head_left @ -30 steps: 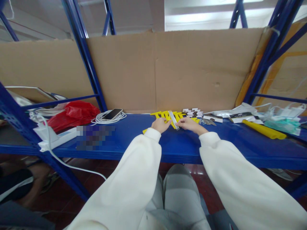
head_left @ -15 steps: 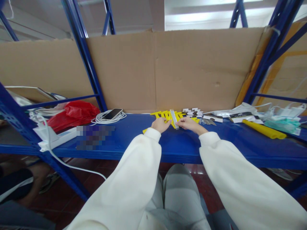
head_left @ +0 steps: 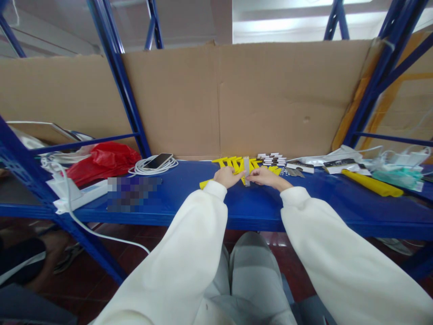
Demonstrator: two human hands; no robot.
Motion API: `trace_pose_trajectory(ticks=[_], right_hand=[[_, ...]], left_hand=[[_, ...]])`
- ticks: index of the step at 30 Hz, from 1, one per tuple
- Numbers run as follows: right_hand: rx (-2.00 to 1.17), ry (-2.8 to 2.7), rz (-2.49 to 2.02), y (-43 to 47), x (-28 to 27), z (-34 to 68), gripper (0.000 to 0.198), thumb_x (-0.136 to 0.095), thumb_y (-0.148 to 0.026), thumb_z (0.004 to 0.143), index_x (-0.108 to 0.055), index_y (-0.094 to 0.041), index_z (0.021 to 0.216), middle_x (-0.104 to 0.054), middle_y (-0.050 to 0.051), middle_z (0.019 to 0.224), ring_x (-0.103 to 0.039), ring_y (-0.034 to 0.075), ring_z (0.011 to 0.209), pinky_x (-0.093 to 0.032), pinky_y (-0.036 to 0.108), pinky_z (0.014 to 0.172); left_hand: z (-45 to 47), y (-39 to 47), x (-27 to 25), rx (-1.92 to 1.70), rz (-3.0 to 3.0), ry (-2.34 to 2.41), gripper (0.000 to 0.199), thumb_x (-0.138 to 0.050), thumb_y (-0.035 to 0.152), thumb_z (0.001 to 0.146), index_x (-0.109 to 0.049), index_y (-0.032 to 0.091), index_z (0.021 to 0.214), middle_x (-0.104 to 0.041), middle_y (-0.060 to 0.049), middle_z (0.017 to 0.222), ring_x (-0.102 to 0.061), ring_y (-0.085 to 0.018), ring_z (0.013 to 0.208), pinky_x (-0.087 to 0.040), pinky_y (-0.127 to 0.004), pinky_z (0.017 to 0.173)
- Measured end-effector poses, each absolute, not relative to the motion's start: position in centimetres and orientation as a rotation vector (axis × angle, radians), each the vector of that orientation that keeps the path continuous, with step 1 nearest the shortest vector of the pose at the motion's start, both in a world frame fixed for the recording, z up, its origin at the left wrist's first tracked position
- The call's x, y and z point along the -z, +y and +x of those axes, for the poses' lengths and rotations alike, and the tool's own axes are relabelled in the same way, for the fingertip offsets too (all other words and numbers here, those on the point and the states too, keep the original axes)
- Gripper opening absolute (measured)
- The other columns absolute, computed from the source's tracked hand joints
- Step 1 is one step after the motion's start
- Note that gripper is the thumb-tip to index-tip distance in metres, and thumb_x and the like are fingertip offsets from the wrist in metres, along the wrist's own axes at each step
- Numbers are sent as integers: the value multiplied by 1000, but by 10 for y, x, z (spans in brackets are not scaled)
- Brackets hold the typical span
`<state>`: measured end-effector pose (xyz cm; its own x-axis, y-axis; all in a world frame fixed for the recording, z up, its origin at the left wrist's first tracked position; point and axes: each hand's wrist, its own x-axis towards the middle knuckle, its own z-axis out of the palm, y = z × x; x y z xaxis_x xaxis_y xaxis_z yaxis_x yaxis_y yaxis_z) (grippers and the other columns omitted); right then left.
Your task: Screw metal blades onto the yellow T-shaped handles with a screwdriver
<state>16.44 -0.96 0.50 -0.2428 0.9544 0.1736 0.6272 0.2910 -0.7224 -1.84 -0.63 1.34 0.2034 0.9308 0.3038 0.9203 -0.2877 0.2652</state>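
Observation:
My left hand point(head_left: 227, 177) is closed around a yellow plastic tool point(head_left: 204, 184), whose handle end sticks out to the left below the wrist. It looks like a small T-shaped scraper; its head is partly hidden. Just right of it, my right hand point(head_left: 265, 176) pinches a flat, pale grey, translucent strip point(head_left: 246, 170) that stands nearly upright at the tool's head. Whether strip and tool touch is unclear. Behind both hands lies a row of similar yellow scrapers point(head_left: 221, 161). Beside my right hand are several small flat metal pieces point(head_left: 295, 172), too small to name surely.
Stacked white-and-black packets point(head_left: 272, 158) lie behind my right hand on the blue shelf point(head_left: 189, 207). A phone point(head_left: 160, 160) rests on coiled white cable point(head_left: 144, 168) at left, near a red bag point(head_left: 108, 160). A yellow roll point(head_left: 372, 183) is at right. Cardboard point(head_left: 270, 99) walls the back.
The pale strip has turned from a slant to nearly upright, and its lower end has shifted slightly left. My right fingers moved a little left with it; my left hand barely moved.

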Motion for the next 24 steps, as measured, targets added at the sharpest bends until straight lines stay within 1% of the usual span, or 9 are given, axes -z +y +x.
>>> trace_pose_trajectory(ticks=[7,11,15,18,20,22,24], right_hand=[[-769,-1956,-1371,-10,-4,165,43,-76,-55,67,-55,-20,55,-47,-5,45,-39,8,46,-29,25,48],[-764,-1979,-1353,-12,-5,165,47,-74,-60,68,-53,-21,54,-46,-5,44,-39,8,45,-29,24,48],[-779,-1981,-1327,-10,-3,166,47,-74,-58,71,-52,-20,55,-46,-5,45,-39,8,44,-29,24,48],[-716,-1893,-1356,-1,-1,170,37,-68,-47,80,-55,-20,59,-47,-5,47,-41,10,45,-32,24,49],[-551,-1768,-1423,8,-1,176,27,-60,-33,86,-58,-19,63,-54,-2,52,-47,12,50,-38,25,53],[-311,-1666,-1506,16,-1,186,19,-55,-22,86,-63,-18,70,-66,3,66,-59,17,63,-45,26,63],[-84,-1603,-1603,22,-2,198,19,-53,-17,86,-69,-17,78,-75,9,84,-66,21,82,-49,28,75]], left_hand=[[-19,-7,-15,-561,2434,1852,62,-44,71,93,-77,19,90,-77,-14,107,-69,-29,113,-53,-30,90],[-19,-7,-16,-549,2441,1844,61,-44,69,94,-78,19,90,-77,-14,108,-69,-30,113,-53,-32,91],[-19,-10,-19,-531,2439,1815,61,-43,68,94,-79,18,90,-77,-14,108,-70,-30,112,-54,-32,91],[-19,-11,-20,-511,2426,1811,62,-42,67,94,-80,19,91,-77,-15,109,-69,-30,112,-54,-34,93],[-20,-11,-19,-494,2407,1826,61,-44,67,94,-80,18,94,-76,-16,112,-69,-31,114,-54,-36,94],[-20,-10,-18,-482,2392,1844,60,-45,66,94,-80,17,96,-76,-18,115,-68,-32,115,-54,-38,94],[-20,-9,-17,-469,2381,1862,60,-46,65,93,-80,16,98,-75,-19,117,-68,-33,115,-54,-39,94]])
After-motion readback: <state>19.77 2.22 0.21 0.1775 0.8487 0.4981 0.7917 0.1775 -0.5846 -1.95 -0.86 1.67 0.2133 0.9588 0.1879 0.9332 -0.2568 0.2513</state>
